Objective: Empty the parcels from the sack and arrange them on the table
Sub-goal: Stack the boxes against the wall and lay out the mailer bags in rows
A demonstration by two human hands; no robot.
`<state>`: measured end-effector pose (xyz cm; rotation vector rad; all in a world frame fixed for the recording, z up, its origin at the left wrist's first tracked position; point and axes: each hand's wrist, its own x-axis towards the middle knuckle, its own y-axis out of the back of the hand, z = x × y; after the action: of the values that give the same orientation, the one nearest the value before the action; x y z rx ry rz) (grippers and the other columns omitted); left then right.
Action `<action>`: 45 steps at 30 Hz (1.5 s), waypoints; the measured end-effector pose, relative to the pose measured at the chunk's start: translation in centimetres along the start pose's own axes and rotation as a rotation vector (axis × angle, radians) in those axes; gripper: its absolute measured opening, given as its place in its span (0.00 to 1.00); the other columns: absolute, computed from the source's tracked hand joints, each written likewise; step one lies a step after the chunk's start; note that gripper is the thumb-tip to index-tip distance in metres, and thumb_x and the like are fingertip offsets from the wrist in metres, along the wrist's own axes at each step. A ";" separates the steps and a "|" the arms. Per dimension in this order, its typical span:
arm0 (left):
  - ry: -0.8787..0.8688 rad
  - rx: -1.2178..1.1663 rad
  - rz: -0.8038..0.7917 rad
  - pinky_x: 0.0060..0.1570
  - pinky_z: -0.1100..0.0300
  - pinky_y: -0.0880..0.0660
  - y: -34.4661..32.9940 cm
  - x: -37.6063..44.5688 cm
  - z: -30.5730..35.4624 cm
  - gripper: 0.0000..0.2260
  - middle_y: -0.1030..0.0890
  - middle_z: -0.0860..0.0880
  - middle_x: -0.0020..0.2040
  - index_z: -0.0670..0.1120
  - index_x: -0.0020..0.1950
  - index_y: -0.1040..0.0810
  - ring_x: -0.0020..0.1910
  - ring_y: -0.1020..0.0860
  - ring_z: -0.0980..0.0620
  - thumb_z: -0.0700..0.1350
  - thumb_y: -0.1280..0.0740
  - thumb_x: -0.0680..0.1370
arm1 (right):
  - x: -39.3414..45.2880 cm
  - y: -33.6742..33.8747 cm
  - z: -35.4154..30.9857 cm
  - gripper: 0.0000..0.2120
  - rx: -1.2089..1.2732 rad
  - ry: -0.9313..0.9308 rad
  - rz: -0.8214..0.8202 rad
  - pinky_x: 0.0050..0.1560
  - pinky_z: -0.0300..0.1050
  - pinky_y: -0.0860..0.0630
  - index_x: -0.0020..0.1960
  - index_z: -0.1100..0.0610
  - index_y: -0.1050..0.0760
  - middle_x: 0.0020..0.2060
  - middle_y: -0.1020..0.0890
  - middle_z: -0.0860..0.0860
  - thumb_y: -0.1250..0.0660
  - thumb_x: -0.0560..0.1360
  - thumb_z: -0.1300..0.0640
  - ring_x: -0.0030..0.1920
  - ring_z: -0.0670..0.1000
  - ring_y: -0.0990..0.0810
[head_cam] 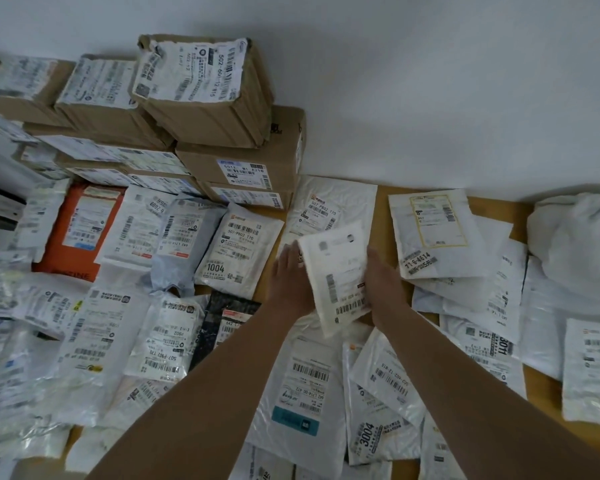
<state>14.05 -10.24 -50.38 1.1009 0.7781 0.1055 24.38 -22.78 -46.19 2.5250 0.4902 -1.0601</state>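
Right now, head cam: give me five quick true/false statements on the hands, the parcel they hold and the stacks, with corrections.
1. Both hands are on one white parcel, the left hand at its left edge and the right hand at its right edge. True.
2. The orange parcel lies to the right of the held parcel. False: it lies well to its left.
3. Cardboard boxes are stacked at the back left, against the wall. True.
4. The table is bare apart from the held parcel. False: flat parcels cover most of it.
5. A crumpled white sack sits at the far right. True.
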 end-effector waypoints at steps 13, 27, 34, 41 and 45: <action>0.346 -0.961 0.347 0.37 0.60 0.27 3.0 -4.5 -0.2 0.10 0.21 0.49 0.49 0.49 0.60 0.28 0.43 0.22 0.51 0.43 0.37 0.79 | -0.9 -2.0 0.9 0.11 -0.548 0.233 -0.113 0.47 0.52 0.25 0.46 0.59 0.27 0.40 0.24 0.52 0.39 0.79 0.51 0.43 0.53 0.24; 0.373 -1.054 0.227 0.49 0.55 0.25 3.7 -5.5 -3.3 0.22 0.23 0.46 0.61 0.52 0.71 0.32 0.53 0.23 0.48 0.46 0.34 0.78 | -1.3 -3.6 1.2 0.03 -0.296 0.214 -0.251 0.48 0.49 0.20 0.51 0.57 0.27 0.51 0.19 0.54 0.36 0.80 0.58 0.51 0.54 0.19; 0.306 -1.362 0.188 0.51 0.56 0.19 3.4 -2.8 0.9 0.19 0.22 0.44 0.61 0.48 0.67 0.29 0.51 0.19 0.52 0.40 0.31 0.78 | -0.7 -1.2 0.0 0.17 0.137 0.168 -0.108 0.49 0.43 0.20 0.67 0.53 0.34 0.54 0.20 0.51 0.35 0.80 0.58 0.51 0.49 0.18; 0.051 -0.626 0.166 0.70 0.53 0.37 3.4 0.7 3.4 0.27 0.33 0.48 0.74 0.50 0.77 0.39 0.72 0.35 0.47 0.50 0.35 0.80 | 3.2 0.8 -4.0 0.23 -0.054 0.316 0.127 0.44 0.44 0.20 0.71 0.56 0.37 0.59 0.23 0.54 0.35 0.79 0.62 0.54 0.54 0.20; -0.024 -0.111 -0.027 0.75 0.43 0.53 2.2 1.3 2.2 0.29 0.56 0.49 0.81 0.57 0.79 0.46 0.78 0.58 0.41 0.57 0.39 0.80 | 4.7 1.2 -4.7 0.25 -0.332 0.361 0.221 0.47 0.44 0.28 0.75 0.55 0.43 0.63 0.23 0.56 0.39 0.81 0.60 0.59 0.57 0.22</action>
<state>17.03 -10.29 -48.68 0.9842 0.7570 0.1113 30.83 -20.92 -46.31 2.4006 0.4267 -0.4038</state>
